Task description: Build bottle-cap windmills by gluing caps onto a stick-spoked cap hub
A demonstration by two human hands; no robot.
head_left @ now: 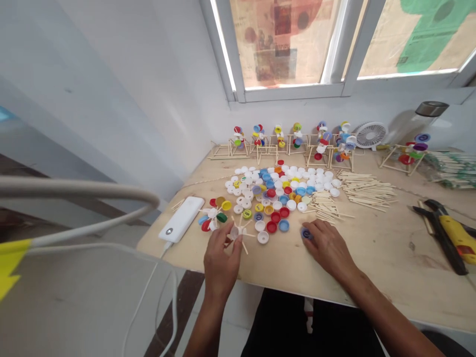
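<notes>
My left hand [223, 255], low on the left of the bottle caps, is closed on a hub with sticks [243, 232]. Pale wooden sticks radiate from it, and a whitish cap sits beside my fingers. Nearer the right, my right hand [329, 245] pinches a purple-blue bottle cap [307, 233] just above or on the tabletop; I cannot tell which. Between and beyond both hands spreads a pile of bottle caps [271, 226] in white, red, blue and yellow. A wheel of coloured caps [213, 213] lies just past my left hand.
Several stick frames with cap wheels [297, 141] line the wall. Loose sticks [366, 191] lie right of the caps. A white power bank [182, 218] with a cable lies left. Black-handled pliers [444, 243] and a yellow tool [459, 233] lie right. A small fan [371, 135] stands behind.
</notes>
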